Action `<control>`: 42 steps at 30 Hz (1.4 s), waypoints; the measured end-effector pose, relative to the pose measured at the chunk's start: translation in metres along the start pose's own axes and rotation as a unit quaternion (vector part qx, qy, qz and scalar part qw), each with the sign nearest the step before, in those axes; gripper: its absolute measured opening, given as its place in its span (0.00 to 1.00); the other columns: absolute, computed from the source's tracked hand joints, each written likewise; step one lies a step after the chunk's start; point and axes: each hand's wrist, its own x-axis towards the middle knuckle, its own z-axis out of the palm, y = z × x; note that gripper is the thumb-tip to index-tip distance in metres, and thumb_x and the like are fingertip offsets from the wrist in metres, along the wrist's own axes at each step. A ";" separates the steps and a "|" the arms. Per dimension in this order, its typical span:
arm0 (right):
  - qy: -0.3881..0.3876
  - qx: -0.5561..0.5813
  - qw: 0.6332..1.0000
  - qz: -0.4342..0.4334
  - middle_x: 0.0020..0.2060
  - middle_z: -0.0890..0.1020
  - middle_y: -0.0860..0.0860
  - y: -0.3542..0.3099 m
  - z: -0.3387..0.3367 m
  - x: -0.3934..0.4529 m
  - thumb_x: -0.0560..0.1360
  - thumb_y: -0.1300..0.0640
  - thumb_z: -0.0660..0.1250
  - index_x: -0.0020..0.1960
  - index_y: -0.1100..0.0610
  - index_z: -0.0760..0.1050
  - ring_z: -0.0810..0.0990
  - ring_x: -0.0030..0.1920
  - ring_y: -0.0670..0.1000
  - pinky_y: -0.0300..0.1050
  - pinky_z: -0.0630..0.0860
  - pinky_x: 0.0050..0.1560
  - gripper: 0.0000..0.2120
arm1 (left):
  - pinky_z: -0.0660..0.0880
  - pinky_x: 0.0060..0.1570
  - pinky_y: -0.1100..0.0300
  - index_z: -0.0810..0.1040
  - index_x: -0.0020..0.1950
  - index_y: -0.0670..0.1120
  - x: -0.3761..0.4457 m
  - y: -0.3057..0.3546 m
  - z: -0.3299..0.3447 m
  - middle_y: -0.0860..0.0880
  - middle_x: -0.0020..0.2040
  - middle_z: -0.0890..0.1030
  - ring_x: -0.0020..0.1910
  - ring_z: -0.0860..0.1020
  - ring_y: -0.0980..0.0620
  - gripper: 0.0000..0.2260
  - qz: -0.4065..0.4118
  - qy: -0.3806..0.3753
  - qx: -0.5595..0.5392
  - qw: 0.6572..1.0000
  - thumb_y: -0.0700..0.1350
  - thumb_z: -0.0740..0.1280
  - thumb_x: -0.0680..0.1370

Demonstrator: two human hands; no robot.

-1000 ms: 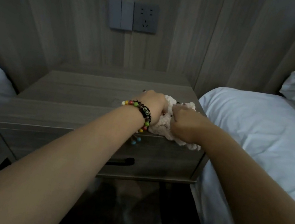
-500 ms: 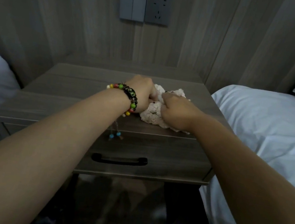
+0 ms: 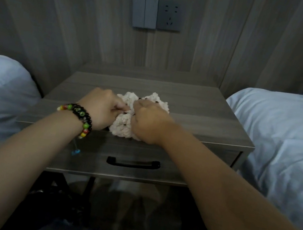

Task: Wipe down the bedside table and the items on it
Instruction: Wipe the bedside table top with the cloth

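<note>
Wood-panel wall with a switch and socket (image 3: 170,15) at the back, beds on both sides, and our little grey desk (image 3: 197,110) squeezed in between. We've got the cloth (image 3: 122,128) bunched up on the desk top, near the front edge above the drawer handle (image 3: 133,162).

What could go wrong, we reckon: the cloth sits right at that front edge, so a sloppy pull could drag it off onto the floor. The bracelet (image 3: 80,116) has a dangly bit hanging in front of the drawer that might snag on the handle.

Left hand (image 3: 102,107) has its fingers (image 3: 120,107) curled tight, pinching the cloth. Right hand (image 3: 148,120) is clenched round a wad of it too. Neither is loose. No other items show on the desk.
</note>
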 end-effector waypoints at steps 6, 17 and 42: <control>0.004 -0.012 1.000 -0.023 0.64 0.72 0.61 -0.017 0.008 -0.008 0.81 0.56 0.52 0.66 0.65 0.66 0.69 0.64 0.58 0.49 0.64 0.65 0.18 | 0.77 0.47 0.52 0.84 0.54 0.53 -0.029 -0.005 0.004 0.44 0.48 0.85 0.48 0.81 0.40 0.11 0.008 0.054 0.047 0.997 0.40 0.67 0.76; 0.041 0.039 0.998 0.013 0.60 0.74 0.59 0.001 -0.006 -0.044 0.77 0.65 0.54 0.62 0.62 0.70 0.73 0.60 0.58 0.47 0.70 0.51 0.15 | 0.66 0.41 0.58 0.81 0.55 0.53 -0.035 0.061 0.002 0.47 0.51 0.81 0.52 0.77 0.45 0.13 -0.005 -0.005 0.194 0.981 0.42 0.60 0.77; 0.037 -0.027 0.997 -0.056 0.55 0.77 0.52 0.008 -0.005 -0.068 0.76 0.61 0.61 0.61 0.55 0.72 0.78 0.54 0.55 0.45 0.67 0.41 0.14 | 0.75 0.45 0.54 0.74 0.59 0.46 -0.059 0.063 0.032 0.49 0.58 0.77 0.52 0.79 0.46 0.10 0.002 0.080 0.152 0.985 0.40 0.60 0.79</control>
